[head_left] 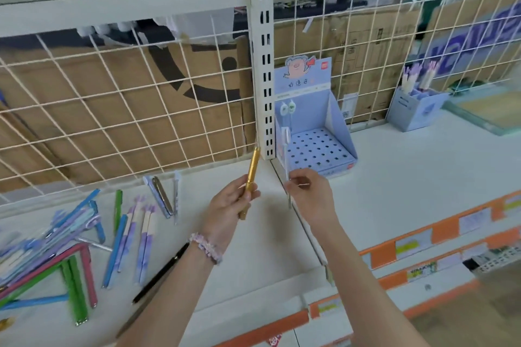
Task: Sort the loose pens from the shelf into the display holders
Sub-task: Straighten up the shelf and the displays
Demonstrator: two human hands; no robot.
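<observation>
The left hand [229, 200] grips one gold pen [250, 177], held tilted with its top toward the wire grid [127, 110]. The right hand [306, 191] pinches one thin white pen [285, 146], whose upper end stands just in front of the near holder [324, 132], a blue box with a perforated floor and a pig on its card. Two white-topped pens [287, 108] stand at that holder's left side. A second holder [414, 110], further right on the shelf [394, 172], carries several pens; their number is too blurred to count.

Loose pens lie on the left of the shelf: one black pen [160, 273] under the left forearm, three green ones [74, 290], two pink ones [87, 276], a group of three by the grid [163, 194], and a heap of blue and purple ones [56, 228] that I cannot count. A beaded bracelet [205, 246] circles the left wrist.
</observation>
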